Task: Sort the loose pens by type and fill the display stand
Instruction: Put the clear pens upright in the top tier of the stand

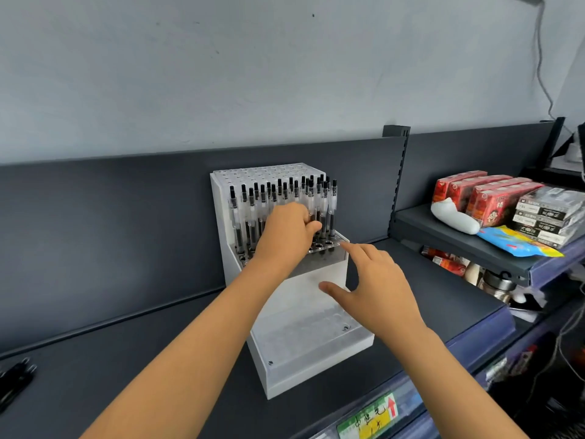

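The dark grey shelf [126, 343] carries a white display stand [316, 369] at centre and black pens [15, 378] at lower left.

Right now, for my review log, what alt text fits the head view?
A person's left hand grips clear pens standing in a white tiered display stand on a dark shelf; the right hand hovers open over its empty lower tier.
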A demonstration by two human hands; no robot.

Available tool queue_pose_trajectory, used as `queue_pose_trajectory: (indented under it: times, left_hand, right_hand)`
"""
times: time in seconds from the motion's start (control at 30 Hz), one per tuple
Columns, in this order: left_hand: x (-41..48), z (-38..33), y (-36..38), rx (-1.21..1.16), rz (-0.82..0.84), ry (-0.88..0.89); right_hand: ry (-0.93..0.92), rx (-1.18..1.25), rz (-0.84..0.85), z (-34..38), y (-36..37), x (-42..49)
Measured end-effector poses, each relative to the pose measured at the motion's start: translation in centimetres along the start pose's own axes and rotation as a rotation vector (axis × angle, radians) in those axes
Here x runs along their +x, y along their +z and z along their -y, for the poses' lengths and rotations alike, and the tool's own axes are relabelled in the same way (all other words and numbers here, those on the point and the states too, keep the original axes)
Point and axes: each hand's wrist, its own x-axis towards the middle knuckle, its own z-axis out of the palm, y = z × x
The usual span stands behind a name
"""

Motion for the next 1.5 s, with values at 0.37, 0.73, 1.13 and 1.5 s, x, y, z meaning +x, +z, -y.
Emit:
queue_pose_trajectory:
  times: [0.37,0.73,1.13,1.5]
  left_hand:
    - [0.2,-1.5,-0.6,0.192,0.135,-0.053]
    - [-18.2,3.0,-10.5,0.721,0.148,0.117]
    - [-35.0,18.5,-28.9,1.149,0.076,-0.546]
    - [-43.5,33.4,-41.9,0.919,0.069,-0.796]
  right_hand:
    - [-0.052,-0.035,0.001,0.4,-1.4,-0.9]
    - [-0.316,0.468,-0.372,8.2,2.1,-7.5]
    - [-0.647,0.551,0.052,32.0,7.5,-13.0]
    - [-0.254,0.433,0.622,58.0,17.3,-17.7]
